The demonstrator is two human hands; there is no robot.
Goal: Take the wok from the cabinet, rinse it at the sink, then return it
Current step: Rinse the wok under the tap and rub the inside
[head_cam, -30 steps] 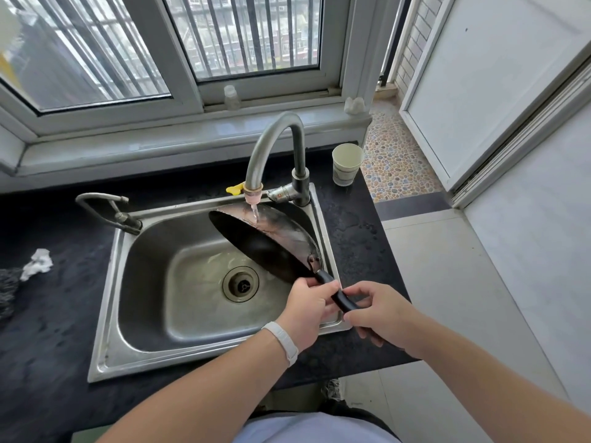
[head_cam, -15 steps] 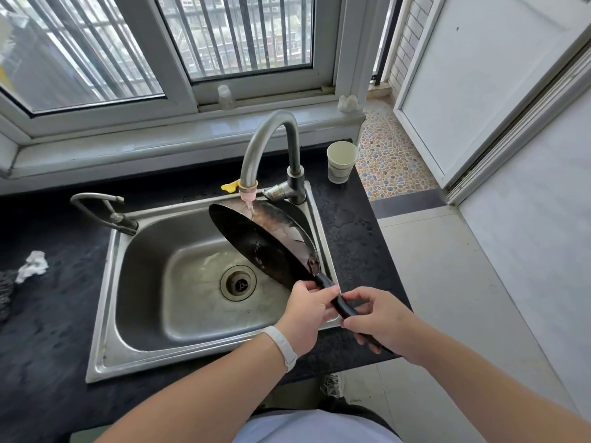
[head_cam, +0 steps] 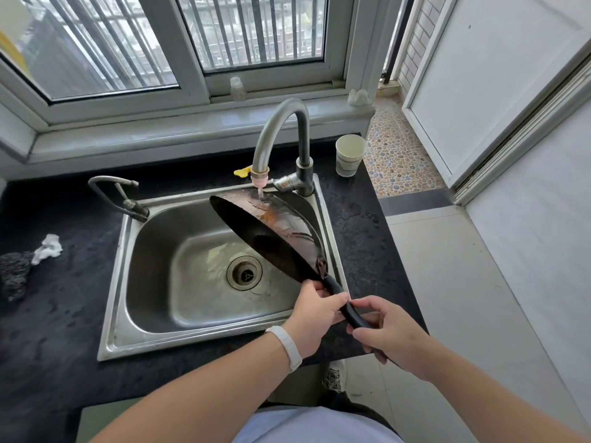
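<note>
As water ran from the curved steel faucet (head_cam: 281, 129), the blackened round wok (head_cam: 268, 241) tilted beneath it, its handle slanting back to the left hand (head_cam: 311, 318), nearer, and right hand (head_cam: 388, 330), fingers curled around it.

round metal wok (head_cam: 271, 247): black outside, rust-orange streaks inside
rectangular steel sink (head_cam: 128, 276): silver-grey
stone countertop (head_cam: 57, 314): black, speckled
paper cup (head_cam: 350, 155): white, patterned band
wristband (head_cam: 286, 346): white
pebble floor strip (head_cam: 396, 155): multicoloured

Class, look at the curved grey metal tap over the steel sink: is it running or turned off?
Running. A thin stream of water falls from the curved grey metal tap onto the tilted dark wok.
</note>
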